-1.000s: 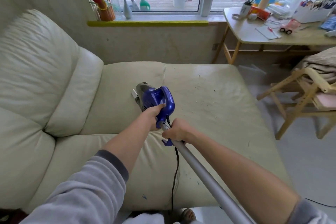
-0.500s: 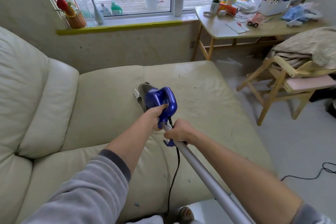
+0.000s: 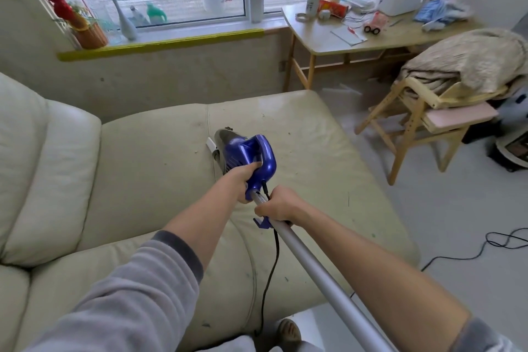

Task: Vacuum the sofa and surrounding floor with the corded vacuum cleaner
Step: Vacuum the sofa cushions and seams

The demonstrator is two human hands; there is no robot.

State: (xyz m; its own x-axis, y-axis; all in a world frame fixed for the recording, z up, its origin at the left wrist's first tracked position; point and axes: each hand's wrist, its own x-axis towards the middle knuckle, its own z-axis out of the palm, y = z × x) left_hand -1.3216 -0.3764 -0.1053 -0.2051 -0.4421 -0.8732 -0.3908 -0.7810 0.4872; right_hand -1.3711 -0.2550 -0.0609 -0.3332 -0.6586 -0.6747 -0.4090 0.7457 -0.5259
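Your left hand [image 3: 243,181] gripped the blue vacuum [image 3: 245,153] handle mid-frame on the sofa [image 3: 143,166]; your right hand [image 3: 281,206] clasped the silver tube [image 3: 323,274].

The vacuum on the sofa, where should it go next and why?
Probably push the vacuum a little forward and right: dark crumbs lie on the sofa cushion just beyond its nozzle, and both hands, left and right, already grip it.
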